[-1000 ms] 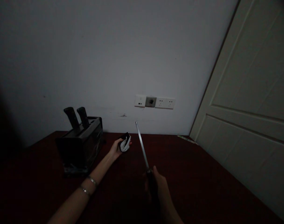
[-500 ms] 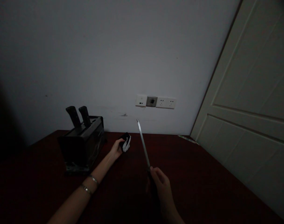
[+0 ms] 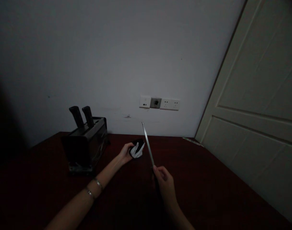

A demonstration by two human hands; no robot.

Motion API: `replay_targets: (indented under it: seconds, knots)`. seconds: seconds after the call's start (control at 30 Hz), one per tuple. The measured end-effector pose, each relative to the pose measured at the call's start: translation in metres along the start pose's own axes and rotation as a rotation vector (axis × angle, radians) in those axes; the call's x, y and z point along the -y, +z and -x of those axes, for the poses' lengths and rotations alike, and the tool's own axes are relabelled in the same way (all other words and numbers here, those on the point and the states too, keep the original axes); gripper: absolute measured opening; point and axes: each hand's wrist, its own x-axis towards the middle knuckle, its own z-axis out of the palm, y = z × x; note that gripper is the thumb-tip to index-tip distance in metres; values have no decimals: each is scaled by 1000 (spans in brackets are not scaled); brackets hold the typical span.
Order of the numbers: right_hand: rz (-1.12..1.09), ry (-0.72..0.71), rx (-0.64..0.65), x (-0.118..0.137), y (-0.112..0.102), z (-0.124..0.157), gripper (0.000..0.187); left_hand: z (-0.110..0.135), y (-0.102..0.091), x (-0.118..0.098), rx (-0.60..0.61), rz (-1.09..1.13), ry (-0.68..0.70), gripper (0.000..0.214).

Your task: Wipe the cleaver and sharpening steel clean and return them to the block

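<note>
My right hand (image 3: 165,183) is closed round the dark handle of a sharpening steel (image 3: 148,143). Its thin, shiny rod points up and away from me, leaning slightly left. My left hand (image 3: 126,152) grips a bunched black-and-white cloth (image 3: 137,150), just left of the rod. A narrow gap seems to lie between cloth and rod, though whether they touch is hard to tell. To the left stands a black knife block (image 3: 88,143) holding two black-handled knives (image 3: 76,116). Dim light hides the fingers beneath the handle.
Both hands are above a dark red table (image 3: 196,179). Behind it, a pale wall carries a row of sockets and switches (image 3: 159,103). A whitish panelled door (image 3: 253,111) closes off the right side. A thin flat strip (image 3: 193,141) lies near the table's back right corner.
My left hand has brought the cloth rightward, close to the rod, and more of its white side shows. My right hand keeps hold of the steel, nearly in place. The view has shifted slightly.
</note>
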Motion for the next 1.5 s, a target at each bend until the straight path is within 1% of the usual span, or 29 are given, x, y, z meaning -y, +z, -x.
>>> replay_targets:
  seconds: [0.07,0.2,0.27,0.33,0.4,0.57,0.8,0.93,1.07,1.27,1.37,1.5]
  knots:
    - [0,0,-12,-2,0,-1,41,4,8,8,43,5,-18,19]
    - [-3,-4,-33,-5,-2,-6,43,17,27,24,87,-49,10,13]
    - [0,-9,-40,-6,-4,-9,43,22,33,32,170,-146,34,14]
    - [3,-11,-42,-6,-5,-10,42,26,35,39,285,-258,69,19]
    - [-10,-20,-42,-6,-5,-11,43,27,36,45,370,-346,92,24]
    - [-26,-19,-25,-7,-4,-9,42,28,35,53,423,-417,120,30]
    - [-25,-12,-14,-9,-3,-6,43,32,36,52,439,-473,119,36]
    - [-21,8,-31,-8,-1,-6,48,32,35,53,436,-493,130,41]
    - [-6,22,-34,-5,0,-4,49,29,37,60,371,-479,184,41]
    - [10,48,-59,-5,-1,-4,51,29,46,70,258,-455,277,38]
    - [12,56,-66,-8,-2,-6,51,30,50,73,238,-472,319,38]
    - [0,63,-72,-6,-1,-4,52,32,55,74,230,-489,339,37]
